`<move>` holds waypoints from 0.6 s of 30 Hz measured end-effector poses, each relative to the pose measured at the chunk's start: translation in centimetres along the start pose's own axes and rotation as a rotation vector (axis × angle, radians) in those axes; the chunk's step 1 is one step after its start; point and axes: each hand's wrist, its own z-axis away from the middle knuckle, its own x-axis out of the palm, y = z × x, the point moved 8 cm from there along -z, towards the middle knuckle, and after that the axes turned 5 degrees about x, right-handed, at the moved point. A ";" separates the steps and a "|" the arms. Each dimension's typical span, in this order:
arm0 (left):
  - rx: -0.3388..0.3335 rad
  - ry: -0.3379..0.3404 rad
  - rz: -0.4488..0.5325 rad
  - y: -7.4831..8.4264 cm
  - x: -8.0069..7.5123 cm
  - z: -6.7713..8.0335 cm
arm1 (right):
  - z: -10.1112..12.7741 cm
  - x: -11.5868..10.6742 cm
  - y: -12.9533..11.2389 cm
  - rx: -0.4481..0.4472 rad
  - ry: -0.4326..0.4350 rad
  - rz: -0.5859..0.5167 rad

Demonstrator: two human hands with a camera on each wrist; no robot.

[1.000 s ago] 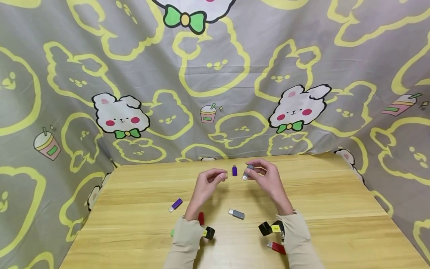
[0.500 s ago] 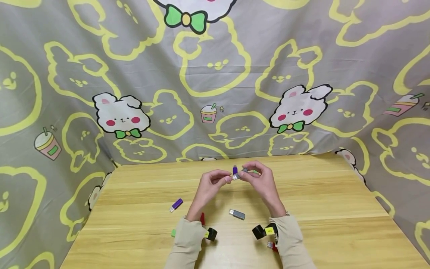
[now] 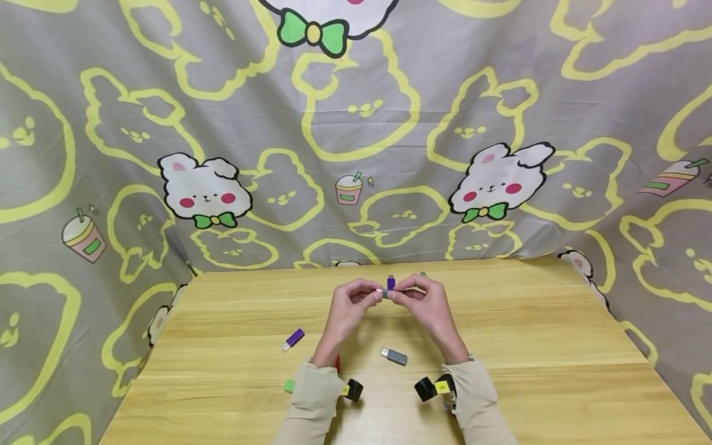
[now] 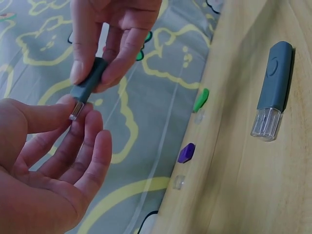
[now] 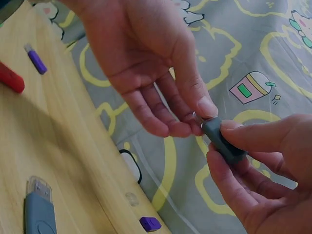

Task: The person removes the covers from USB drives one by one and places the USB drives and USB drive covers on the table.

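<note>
My right hand [image 3: 431,309] pinches the body of a grey USB stick [image 4: 90,80] between thumb and fingers, raised above the far part of the table. At the stick's other end, my left hand [image 3: 347,309] pinches the clear cap [image 4: 76,111] over the metal plug, so the two hands nearly meet. Its fingertips hide part of the cap. Behind the hands stands a purple USB stick [image 3: 391,282], with a loose clear cap [image 5: 131,198] near it in the right wrist view. Another grey USB stick [image 3: 394,356], its clear cap on, lies between the forearms.
A green USB stick [image 4: 201,100] lies at the far edge, with a clear cap beside it. To the left are a capped purple stick [image 3: 293,339] and a green piece [image 3: 289,385]. A red stick [image 5: 12,78] is partly hidden by my left arm. A patterned curtain [image 3: 378,154] hangs behind.
My right hand has moved left, bringing the grey USB stick to my left hand, whose fingers now pinch its capped end. The green stick at the back has come out from behind the right hand.
</note>
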 end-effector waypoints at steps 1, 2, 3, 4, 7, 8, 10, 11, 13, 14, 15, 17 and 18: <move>0.000 0.008 -0.005 0.0 0.0 0.0 | 0.0 0.0 0.0 -0.003 0.000 0.020; 0.000 0.014 -0.008 0.1 -0.1 0.0 | 0.0 0.1 0.1 -0.003 -0.002 0.037; 0.002 0.019 -0.011 0.1 -0.1 0.0 | 0.0 0.2 0.0 -0.004 -0.007 0.050; 0.003 0.023 -0.014 0.1 -0.1 0.0 | 0.0 0.2 0.0 -0.007 -0.012 0.066; 0.004 0.032 -0.024 0.1 -0.1 0.1 | 0.2 0.5 -0.3 -0.033 -0.029 0.125; 0.005 0.034 -0.028 0.1 -0.1 0.1 | 0.2 0.6 -0.4 -0.045 -0.034 0.147; 0.007 0.038 -0.042 0.2 -0.1 0.1 | 0.2 0.7 -0.7 -0.071 -0.041 0.192; 0.009 0.038 -0.048 0.2 -0.1 0.1 | 0.3 0.8 -0.7 -0.080 -0.045 0.212; 0.007 0.032 -0.067 0.4 0.0 0.1 | 0.2 0.9 -0.7 -0.086 -0.051 0.239; 0.006 0.027 -0.073 0.6 0.0 0.2 | 0.2 0.9 -0.6 -0.084 -0.056 0.246; 0.003 0.020 -0.076 0.9 0.1 0.2 | 0.2 0.9 -0.6 -0.084 -0.061 0.251; -0.002 0.009 -0.075 1.8 0.3 0.3 | 0.2 0.9 -0.4 -0.081 -0.072 0.264; -0.004 0.004 -0.074 2.3 0.3 0.4 | 0.2 0.8 -0.3 -0.083 -0.076 0.270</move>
